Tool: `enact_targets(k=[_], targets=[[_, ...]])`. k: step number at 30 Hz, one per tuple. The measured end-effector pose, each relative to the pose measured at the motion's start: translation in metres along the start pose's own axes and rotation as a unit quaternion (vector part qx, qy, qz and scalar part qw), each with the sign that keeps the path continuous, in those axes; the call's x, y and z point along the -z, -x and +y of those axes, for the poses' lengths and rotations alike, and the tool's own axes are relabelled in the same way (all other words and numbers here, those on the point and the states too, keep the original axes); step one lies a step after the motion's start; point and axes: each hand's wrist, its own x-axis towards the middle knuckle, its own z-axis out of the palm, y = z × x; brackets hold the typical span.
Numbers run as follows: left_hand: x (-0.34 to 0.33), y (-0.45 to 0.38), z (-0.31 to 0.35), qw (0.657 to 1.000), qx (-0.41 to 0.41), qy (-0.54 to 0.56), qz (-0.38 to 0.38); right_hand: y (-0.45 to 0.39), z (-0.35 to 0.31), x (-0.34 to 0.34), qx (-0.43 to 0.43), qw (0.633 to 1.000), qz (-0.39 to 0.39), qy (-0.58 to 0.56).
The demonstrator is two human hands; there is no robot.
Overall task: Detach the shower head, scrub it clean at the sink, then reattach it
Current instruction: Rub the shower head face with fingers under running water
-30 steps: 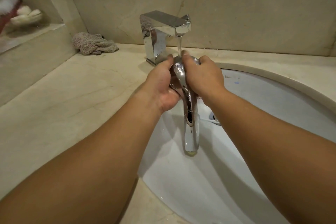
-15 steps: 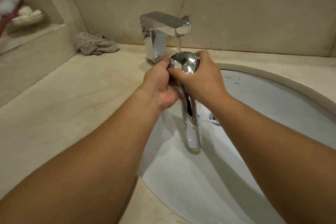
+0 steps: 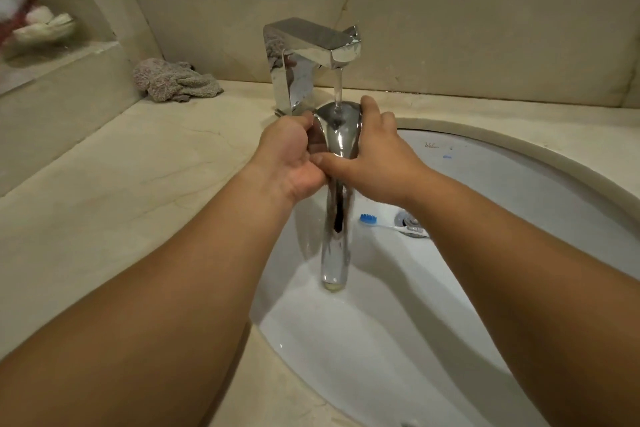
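Observation:
A chrome shower head (image 3: 335, 218) hangs over the white sink (image 3: 519, 204), its round head up under the running chrome faucet (image 3: 311, 55) and its handle pointing down toward me. Water falls onto the back of the head. My left hand (image 3: 294, 152) grips the left side of the head, fingers curled round its rim. My right hand (image 3: 377, 156) wraps the right side, fingertips at the top rim and thumb laid across the neck. The spray face is turned away and hidden.
A blue-bristled toothbrush (image 3: 381, 222) lies in the basin beside the drain (image 3: 410, 222). A crumpled grey cloth (image 3: 173, 81) sits on the beige marble counter (image 3: 138, 184) left of the faucet. A ledge at far left holds pale objects (image 3: 45, 26).
The back of the shower head has come into full view under the stream. My right hand has slid from covering it to its right side, and its thumb now crosses the neck.

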Motion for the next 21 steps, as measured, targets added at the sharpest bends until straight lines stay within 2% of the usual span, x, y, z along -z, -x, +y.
enact_targets(k=[3, 5, 10, 14, 18, 21], targets=[[-0.002, -0.001, -0.001, 1.000, -0.014, 0.005, 0.004, -0.001, 0.010, 0.016, 0.022, 0.997, -0.045, -0.066], [-0.004, 0.002, -0.002, 1.000, -0.020, 0.003, -0.001, -0.002, 0.013, 0.018, 0.018, 0.994, -0.047, -0.099], [-0.010, 0.012, -0.004, 0.999, -0.011, -0.018, -0.029, -0.010, -0.002, 0.001, -0.035, 0.986, 0.117, -0.111], [-0.007, 0.010, -0.003, 0.999, -0.029, -0.012, -0.010, -0.017, -0.013, -0.005, -0.111, 0.982, 0.110, -0.110], [-0.005, 0.006, -0.003, 1.000, -0.026, -0.001, 0.014, -0.017, -0.010, -0.004, -0.093, 0.979, 0.118, -0.140], [-0.008, 0.006, -0.003, 0.999, -0.038, 0.008, 0.022, -0.011, -0.007, -0.011, -0.096, 0.961, 0.133, -0.223]])
